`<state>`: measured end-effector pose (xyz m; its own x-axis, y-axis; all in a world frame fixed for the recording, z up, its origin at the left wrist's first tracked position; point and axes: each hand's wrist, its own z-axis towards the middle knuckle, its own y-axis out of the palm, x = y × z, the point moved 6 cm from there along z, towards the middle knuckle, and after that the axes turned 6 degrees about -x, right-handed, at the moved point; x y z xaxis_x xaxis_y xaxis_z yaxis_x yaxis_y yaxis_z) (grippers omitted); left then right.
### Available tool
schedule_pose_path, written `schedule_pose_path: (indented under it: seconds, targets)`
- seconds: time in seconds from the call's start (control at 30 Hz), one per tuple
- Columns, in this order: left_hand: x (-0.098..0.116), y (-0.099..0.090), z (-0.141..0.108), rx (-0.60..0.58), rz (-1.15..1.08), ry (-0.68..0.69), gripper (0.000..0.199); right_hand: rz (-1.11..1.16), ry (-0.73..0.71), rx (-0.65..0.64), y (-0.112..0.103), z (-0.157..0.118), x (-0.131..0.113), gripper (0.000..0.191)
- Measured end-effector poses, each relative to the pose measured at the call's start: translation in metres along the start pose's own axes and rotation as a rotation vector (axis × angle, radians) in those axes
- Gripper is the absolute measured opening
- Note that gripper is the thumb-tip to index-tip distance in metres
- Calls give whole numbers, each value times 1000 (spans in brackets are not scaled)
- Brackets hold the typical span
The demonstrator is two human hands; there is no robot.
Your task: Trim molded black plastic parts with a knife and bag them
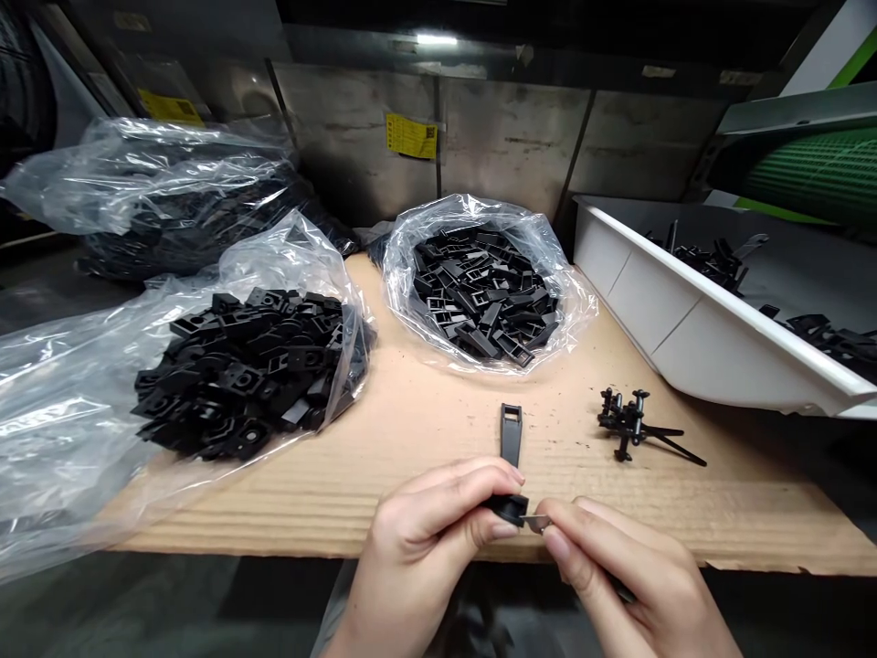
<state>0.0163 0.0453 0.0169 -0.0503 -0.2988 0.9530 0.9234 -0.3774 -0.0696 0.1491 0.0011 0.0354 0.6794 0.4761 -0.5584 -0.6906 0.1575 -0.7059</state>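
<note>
Near the front edge of the cardboard, my left hand (438,525) pinches a small black plastic part (508,508) between thumb and fingers. My right hand (617,567) is closed on a thin, shiny metal piece (537,522), whose tip meets the right end of the black part. Whether the tip is inside the part I cannot tell. Just beyond my left fingertips lies a long black plastic piece (511,433) with a rectangular opening at its far end. My fingers hide most of the black part.
Clear plastic bags of black parts stand at left (239,375) and centre (483,292); another bag (184,196) lies behind. A black sprue-like cluster (627,420) rests on the cardboard (425,420). At right is a white bin (637,292) with black pieces.
</note>
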Motion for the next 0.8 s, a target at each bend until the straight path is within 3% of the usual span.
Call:
schedule_pose_path:
  seconds: [0.23,0.53,0.6,0.73,0.8]
  targets:
    - [1,1,-1,-9,38,7,42,-12,-9,-22,-3,1,3,12]
    - [4,2,1,-17,35,17,37,178,125,-106,4,-1,9,17]
    - [4,4,2,-79,-5,-5,34,262,192,-184,4,1,13,18]
    - [5,5,4,-146,-11,-14,30,637,366,-527,13,-4,18,23]
    - [5,3,4,-113,17,-15,31,763,395,-528,11,-7,18,17]
